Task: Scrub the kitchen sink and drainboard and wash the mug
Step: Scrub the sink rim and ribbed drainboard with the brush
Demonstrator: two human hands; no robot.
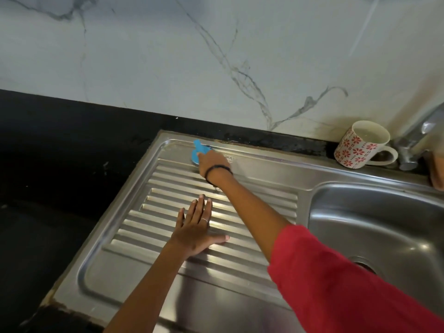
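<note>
A ribbed steel drainboard (168,265) fills the middle of the view, with the sink bowl (374,227) to its right. My right hand (211,163) reaches to the drainboard's far edge and grips a blue scrubber (197,151), pressed onto the steel near the back left corner. My left hand (197,227) lies flat on the ribs with its fingers spread and holds nothing. A white mug (360,146) with red flowers stands upright on the back ledge, beside the tap.
A steel tap (418,140) rises at the back right. Black countertop (60,164) lies left of the drainboard and behind it. A white marble wall (216,56) stands at the back. The drain hole (362,264) shows in the bowl. A brown object (436,171) sits at the right edge.
</note>
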